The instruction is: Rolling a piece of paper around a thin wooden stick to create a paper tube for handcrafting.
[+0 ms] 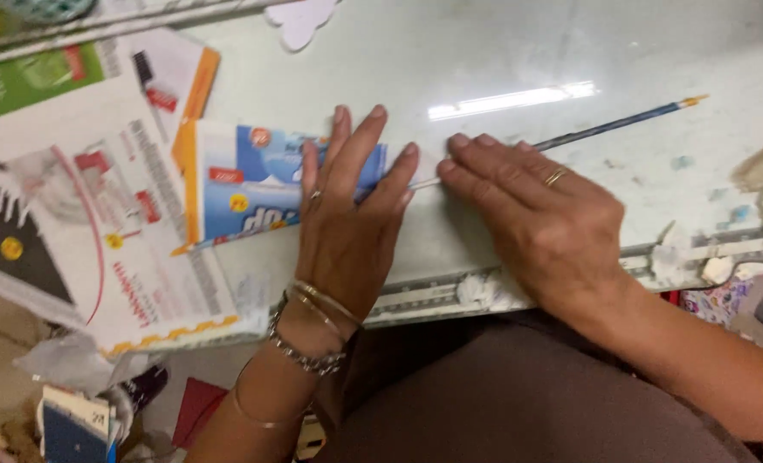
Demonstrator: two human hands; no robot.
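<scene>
Paper: blue-white printed strip, orange edge at left, flat on glass table.
L hand: my palm flat, fingers spread on strip.
R hand: flat, fingertips on thin stick.
Room: bare glass beyond the stick; leaflets crowd left edge.

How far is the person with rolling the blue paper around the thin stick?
Done: the stick lies on the glass table with its near end at the blue-and-white paper. In hand: the left hand presses flat on the paper, and the right hand covers the stick beside it. Left: most of the paper lies flat and unrolled.
</scene>
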